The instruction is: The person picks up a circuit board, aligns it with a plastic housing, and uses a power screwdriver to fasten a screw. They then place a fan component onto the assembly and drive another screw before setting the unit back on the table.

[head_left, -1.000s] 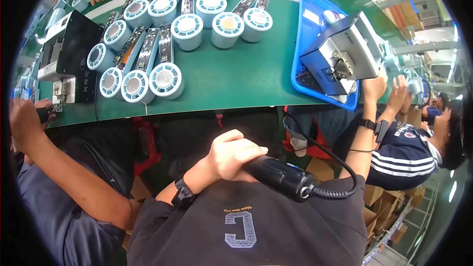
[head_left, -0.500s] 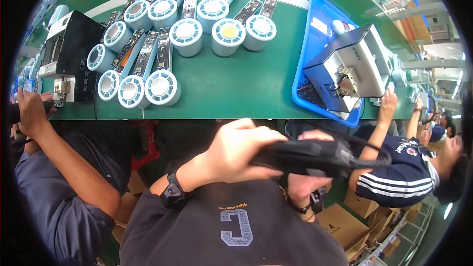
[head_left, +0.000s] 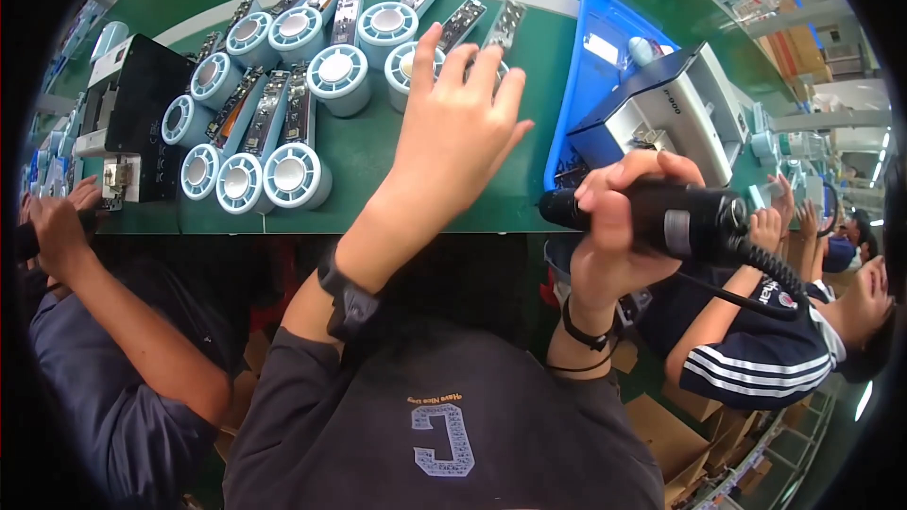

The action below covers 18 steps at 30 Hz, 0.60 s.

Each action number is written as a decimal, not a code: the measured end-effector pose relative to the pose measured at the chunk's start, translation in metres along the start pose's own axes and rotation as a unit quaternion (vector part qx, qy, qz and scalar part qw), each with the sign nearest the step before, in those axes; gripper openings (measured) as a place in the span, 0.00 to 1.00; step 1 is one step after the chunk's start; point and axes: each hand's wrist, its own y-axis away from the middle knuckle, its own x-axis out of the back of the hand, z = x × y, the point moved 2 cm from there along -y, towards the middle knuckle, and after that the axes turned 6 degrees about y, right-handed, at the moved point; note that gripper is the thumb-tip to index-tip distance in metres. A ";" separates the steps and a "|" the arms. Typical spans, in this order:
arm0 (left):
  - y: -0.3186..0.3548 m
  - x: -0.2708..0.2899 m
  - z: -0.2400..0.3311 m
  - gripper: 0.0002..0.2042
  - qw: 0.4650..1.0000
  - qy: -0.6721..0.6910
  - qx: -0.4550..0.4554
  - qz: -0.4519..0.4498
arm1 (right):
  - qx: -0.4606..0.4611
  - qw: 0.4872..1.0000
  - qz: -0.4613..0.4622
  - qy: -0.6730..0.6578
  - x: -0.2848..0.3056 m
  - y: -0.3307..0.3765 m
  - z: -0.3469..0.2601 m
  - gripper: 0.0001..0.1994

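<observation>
Green bench [head_left: 364, 156], pale-blue units [head_left: 401, 70] beneath left hand [head_left: 463, 123]

Left hand [head_left: 463, 127] partly blocked the view

Of the rightmost pale-blue device [head_left: 506, 26], mainly a circuit-board strip [head_left: 511, 17] showed; its neighbour's round end [head_left: 398, 87] was partly covered too. Whether the hand touched either could not be told. The right hand [head_left: 624, 217] concealed part of the black electric screwdriver [head_left: 699, 222] and the lower front of the screw feeder [head_left: 652, 99]. The left co-worker [head_left: 104, 387] was cut off by the left edge.
</observation>
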 end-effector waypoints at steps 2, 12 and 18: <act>0.012 0.021 0.008 0.17 0.998 0.062 0.003 -0.032 | 0.005 0.999 -0.013 0.039 -0.002 0.001 0.009 0.26; 0.081 0.056 0.000 0.17 0.981 0.174 0.060 -0.055 | 0.007 0.986 -0.059 -0.157 0.021 0.000 0.031 0.24; 0.071 0.053 0.008 0.19 0.977 0.173 0.078 -0.100 | 0.177 0.968 0.179 -0.010 0.079 -0.053 -0.025 0.19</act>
